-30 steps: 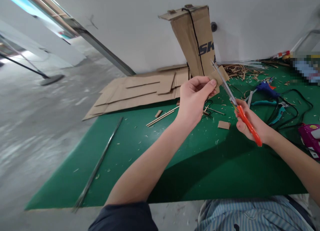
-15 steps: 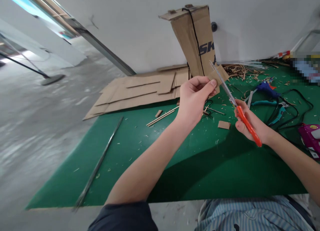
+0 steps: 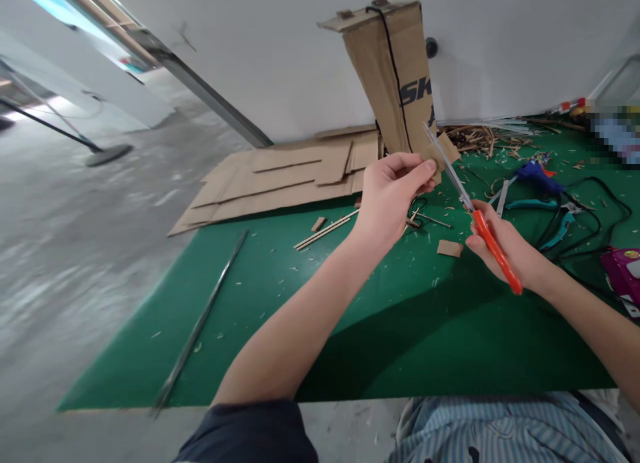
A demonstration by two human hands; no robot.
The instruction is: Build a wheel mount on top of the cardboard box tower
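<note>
My left hand (image 3: 395, 189) is closed, pinching a small piece of cardboard (image 3: 449, 147) between thumb and fingers above the green table. In my right hand (image 3: 500, 243) is a pair of scissors (image 3: 493, 246) with orange handles, my fingers closed round them. The blades point up and away to the left, lying across the cardboard piece; whether they are parted is hard to make out. Below the hands a small cardboard rectangle (image 3: 450, 248) rests on the table. Behind them stands a tall cardboard structure (image 3: 393, 76) with a black cord down its front.
Flat cardboard sheets (image 3: 285, 176) lie at the back left of the green table (image 3: 280, 329). Thin sticks (image 3: 325, 231) and a dark bundle of strands (image 3: 200, 323) lie nearer. On the right are a blue glue gun (image 3: 537, 176), teal-handled pliers (image 3: 560, 229) and a purple device (image 3: 623, 273).
The scissor blades look closer together across the cardboard piece than before. My right thumb has shifted slightly on the handles, while my left hand keeps its pinch. The view has shifted slightly.
</note>
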